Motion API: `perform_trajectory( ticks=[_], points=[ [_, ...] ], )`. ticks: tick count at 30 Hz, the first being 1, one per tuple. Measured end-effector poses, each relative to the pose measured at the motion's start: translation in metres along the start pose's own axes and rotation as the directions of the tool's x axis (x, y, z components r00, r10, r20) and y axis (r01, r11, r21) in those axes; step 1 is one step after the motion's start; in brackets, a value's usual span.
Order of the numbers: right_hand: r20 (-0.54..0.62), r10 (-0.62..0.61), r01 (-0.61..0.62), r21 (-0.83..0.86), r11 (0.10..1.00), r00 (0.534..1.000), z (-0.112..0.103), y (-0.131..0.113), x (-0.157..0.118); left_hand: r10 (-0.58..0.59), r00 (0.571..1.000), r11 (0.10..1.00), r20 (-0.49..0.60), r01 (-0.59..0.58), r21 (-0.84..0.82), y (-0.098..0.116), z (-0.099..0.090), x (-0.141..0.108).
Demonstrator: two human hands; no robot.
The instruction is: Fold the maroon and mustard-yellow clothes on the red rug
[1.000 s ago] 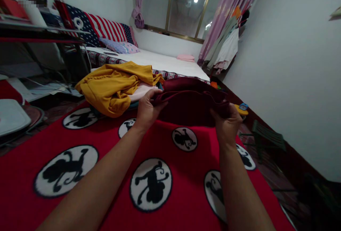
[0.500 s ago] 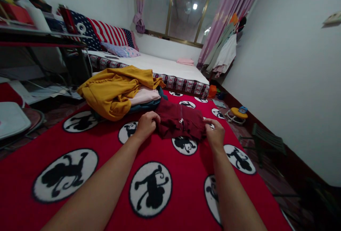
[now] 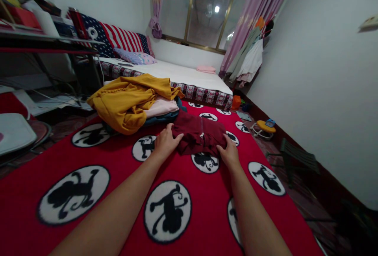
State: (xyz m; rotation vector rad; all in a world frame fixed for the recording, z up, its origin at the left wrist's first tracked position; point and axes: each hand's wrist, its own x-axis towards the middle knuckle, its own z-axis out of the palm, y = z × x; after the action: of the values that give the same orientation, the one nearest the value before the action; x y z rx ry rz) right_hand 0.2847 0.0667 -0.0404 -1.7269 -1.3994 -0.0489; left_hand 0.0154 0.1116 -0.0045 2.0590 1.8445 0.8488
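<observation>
A dark red garment with a zipper (image 3: 195, 132) lies folded into a compact bundle on the red blanket with monkey prints (image 3: 124, 193). My left hand (image 3: 168, 142) is at its left edge, thumb and fingers spread apart against the cloth. At the lower right corner, my right hand (image 3: 228, 151) touches the cloth, its thumb on the near side and its fingers at the right edge. Left of the garment rises a pile of clothes, a mustard yellow one (image 3: 126, 98) on top, a pale pink one (image 3: 162, 107) and a teal one (image 3: 161, 118) beneath.
Beyond the blanket is a bed (image 3: 177, 73) with pillows. A cluttered desk (image 3: 47, 37) stands at the left, above a white-topped chair (image 3: 14, 134). On the right floor are a yellow stool (image 3: 265, 126) and a dark folding stool (image 3: 298, 155).
Both hands have shifted inward along the garment's sides, and their thumbs have spread from the fingers. The view has moved slightly; the garment and pile look much the same.
</observation>
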Motion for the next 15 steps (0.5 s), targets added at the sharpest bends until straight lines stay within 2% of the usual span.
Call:
perform_trajectory(
  ticks=[3,7,10,12,13,15],
  points=[
    [0.046,-0.026,0.026,-0.002,1.0,0.999,-0.001,-0.005,0.0,0.013,0.999,0.996,-0.03,-0.015,-0.09,-0.001,0.005,0.001],
    [0.1,0.007,-0.005,-0.012,1.0,0.995,-0.013,-0.032,0.005,0.102,0.981,0.919,-0.163,-0.156,-0.361,0.002,0.007,0.006],
    [0.201,0.013,-0.011,-0.011,1.0,0.979,-0.025,-0.075,0.0,0.136,0.954,0.825,-0.269,-0.259,-0.502,0.009,-0.006,0.013],
    [0.288,-0.107,0.105,0.023,0.994,0.952,-0.031,-0.115,-0.017,0.184,0.938,0.772,-0.295,-0.324,-0.547,0.013,-0.021,0.019],
    [0.325,-0.182,0.179,0.039,0.983,0.928,-0.034,-0.136,-0.03,0.224,0.934,0.747,-0.28,-0.349,-0.566,0.013,-0.03,0.022],
    [0.398,-0.309,0.298,0.092,0.95,0.864,-0.041,-0.176,-0.06,0.323,0.93,0.71,-0.177,-0.361,-0.604,0.009,-0.046,0.027]
  ],
)
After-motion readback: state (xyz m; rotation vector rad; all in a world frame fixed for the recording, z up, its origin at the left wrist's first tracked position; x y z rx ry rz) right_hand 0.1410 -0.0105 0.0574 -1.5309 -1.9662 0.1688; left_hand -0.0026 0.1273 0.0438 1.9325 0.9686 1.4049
